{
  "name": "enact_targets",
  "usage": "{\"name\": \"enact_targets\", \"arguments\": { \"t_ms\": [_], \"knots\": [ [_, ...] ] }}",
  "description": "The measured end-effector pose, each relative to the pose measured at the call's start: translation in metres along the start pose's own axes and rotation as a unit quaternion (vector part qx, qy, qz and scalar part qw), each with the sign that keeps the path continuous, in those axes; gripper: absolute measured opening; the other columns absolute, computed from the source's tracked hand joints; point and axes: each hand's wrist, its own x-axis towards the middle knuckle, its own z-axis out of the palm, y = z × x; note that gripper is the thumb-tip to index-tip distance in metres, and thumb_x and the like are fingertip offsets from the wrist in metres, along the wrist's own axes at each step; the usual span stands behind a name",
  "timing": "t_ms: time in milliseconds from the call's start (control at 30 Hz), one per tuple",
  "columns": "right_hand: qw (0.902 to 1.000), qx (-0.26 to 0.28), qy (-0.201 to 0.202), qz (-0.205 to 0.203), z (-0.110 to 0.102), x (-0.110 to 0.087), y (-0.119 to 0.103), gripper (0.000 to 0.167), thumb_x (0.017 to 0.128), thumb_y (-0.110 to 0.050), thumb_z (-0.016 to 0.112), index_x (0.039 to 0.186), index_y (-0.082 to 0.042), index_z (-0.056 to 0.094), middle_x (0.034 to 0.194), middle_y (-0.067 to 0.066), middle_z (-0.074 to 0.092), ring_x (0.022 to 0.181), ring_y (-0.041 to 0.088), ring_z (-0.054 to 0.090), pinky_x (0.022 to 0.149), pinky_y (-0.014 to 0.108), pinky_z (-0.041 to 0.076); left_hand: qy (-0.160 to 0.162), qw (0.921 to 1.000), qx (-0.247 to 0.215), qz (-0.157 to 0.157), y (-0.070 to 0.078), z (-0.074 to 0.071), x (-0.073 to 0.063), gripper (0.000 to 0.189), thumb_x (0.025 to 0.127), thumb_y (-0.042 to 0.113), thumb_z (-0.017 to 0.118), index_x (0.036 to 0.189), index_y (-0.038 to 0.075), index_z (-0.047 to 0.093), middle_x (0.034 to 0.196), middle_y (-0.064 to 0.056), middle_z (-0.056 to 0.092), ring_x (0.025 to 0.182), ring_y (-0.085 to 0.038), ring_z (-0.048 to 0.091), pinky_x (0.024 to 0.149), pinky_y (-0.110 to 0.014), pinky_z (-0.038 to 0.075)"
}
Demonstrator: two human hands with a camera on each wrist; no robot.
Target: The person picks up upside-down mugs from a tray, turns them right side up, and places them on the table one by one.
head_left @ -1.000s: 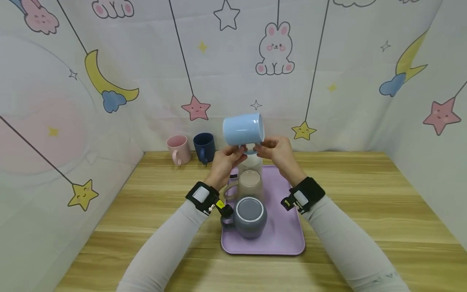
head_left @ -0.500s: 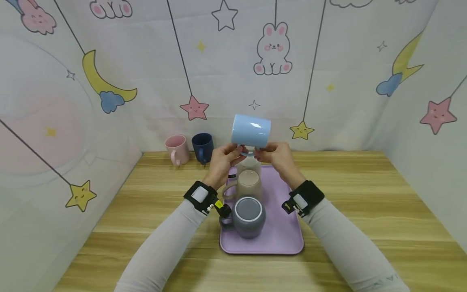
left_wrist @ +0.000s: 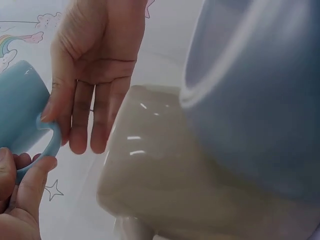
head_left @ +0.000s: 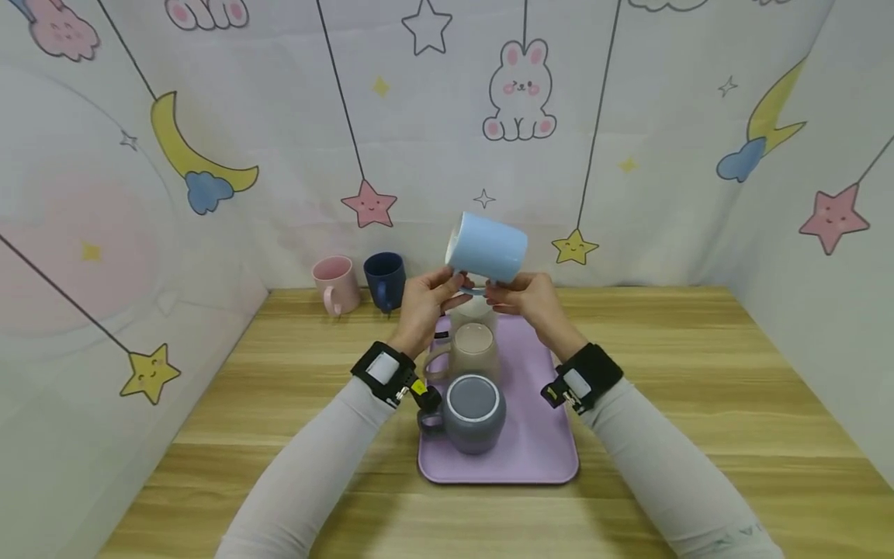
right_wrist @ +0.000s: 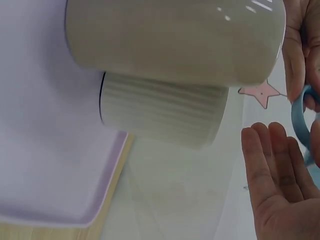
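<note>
A light blue mug (head_left: pixel 486 247) is held up on its side above the far end of the tray, its opening facing left and its handle (head_left: pixel 473 291) pointing down. My left hand (head_left: pixel 422 307) pinches the handle near the opening. From the other side, my right hand (head_left: pixel 531 303) pinches the handle near the mug's base, its other fingers fairly straight in the left wrist view. Below stand a grey mug (head_left: pixel 475 415), a beige mug (head_left: pixel 475 357) and a ribbed off-white cup (right_wrist: pixel 160 110), upside down in a row.
The cups stand on a lilac tray (head_left: pixel 538 458) on a wooden table (head_left: pixel 670 435). A pink mug (head_left: pixel 337 284) and a navy mug (head_left: pixel 385 281) stand upright at the back left. A printed cloth backdrop (head_left: pixel 300 116) rises behind the table.
The light blue mug has shifted a little right and swung round, so that its open left end now shows. Both hands keep their pinch on its handle. The other mugs have not moved.
</note>
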Motion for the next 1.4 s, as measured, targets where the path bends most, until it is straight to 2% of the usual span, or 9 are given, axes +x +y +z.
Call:
{"name": "enact_targets", "arguments": {
  "t_ms": [167,400,633,800,1000,1100,1400],
  "knots": [
    [0.9993,-0.035,-0.002,0.010,-0.018,-0.002,0.008,0.037,0.101,-0.008,0.067,0.130,0.014,0.063,0.117,0.027,0.071,0.098,0.029,0.072,0.091,0.044,0.062,0.018,0.9998,0.011,0.000,0.004,0.000,0.002,0.030,0.102,-0.002,0.062,0.130,-0.013,0.065,0.097,-0.008,0.072,0.097,-0.018,0.073,0.090,-0.034,0.062],
    [0.9919,-0.101,0.041,0.065,-0.047,-0.010,0.034,0.038,0.104,-0.017,0.067,0.130,0.010,0.065,0.117,0.027,0.070,0.091,0.028,0.071,0.078,0.031,0.065,0.038,0.9989,0.020,0.019,0.004,-0.006,0.007,0.029,0.101,-0.003,0.064,0.128,-0.015,0.065,0.096,-0.009,0.072,0.093,-0.015,0.073,0.092,-0.039,0.061],
    [0.9879,-0.116,0.057,0.086,-0.068,-0.020,0.054,0.038,0.104,-0.015,0.066,0.130,0.013,0.064,0.116,0.032,0.069,0.089,0.033,0.071,0.077,0.037,0.066,0.058,0.9965,0.050,0.033,0.005,-0.013,0.011,0.028,0.100,-0.001,0.066,0.125,-0.013,0.067,0.096,-0.008,0.072,0.090,-0.012,0.073,0.085,-0.031,0.063],
    [0.9853,-0.121,0.068,0.100,-0.074,-0.024,0.061,0.035,0.103,-0.013,0.067,0.126,0.013,0.066,0.107,0.029,0.070,0.078,0.026,0.070,0.074,0.038,0.066,0.069,0.9952,0.062,0.031,0.007,-0.016,0.014,0.027,0.099,0.000,0.068,0.123,-0.013,0.069,0.096,-0.011,0.073,0.092,-0.015,0.073,0.084,-0.029,0.063],
    [0.9835,-0.109,0.059,0.131,-0.078,-0.026,0.065,0.034,0.103,-0.008,0.066,0.125,0.017,0.064,0.088,0.016,0.068,0.066,0.015,0.065,0.063,0.031,0.064,0.095,0.9918,0.080,0.032,0.006,-0.020,0.019,0.027,0.097,0.001,0.071,0.121,-0.013,0.070,0.103,-0.017,0.074,0.090,-0.013,0.073,0.083,-0.027,0.063],
    [0.9813,-0.113,0.051,0.148,-0.079,-0.028,0.066,0.033,0.103,-0.007,0.064,0.126,0.017,0.064,0.082,0.012,0.066,0.064,0.014,0.063,0.061,0.032,0.064,0.109,0.9896,0.089,0.028,0.005,-0.023,0.021,0.027,0.096,0.003,0.074,0.120,-0.011,0.072,0.104,-0.017,0.074,0.088,-0.011,0.073,0.081,-0.026,0.063],
    [0.9681,-0.143,0.014,0.205,-0.080,-0.033,0.066,0.035,0.104,-0.011,0.064,0.131,0.012,0.061,0.097,0.017,0.063,0.074,0.022,0.065,0.066,0.037,0.066,0.139,0.9823,0.124,0.019,0.004,-0.030,0.027,0.027,0.095,0.007,0.076,0.117,-0.008,0.074,0.108,-0.021,0.074,0.085,-0.010,0.073,0.077,-0.024,0.063]
  ]
}}
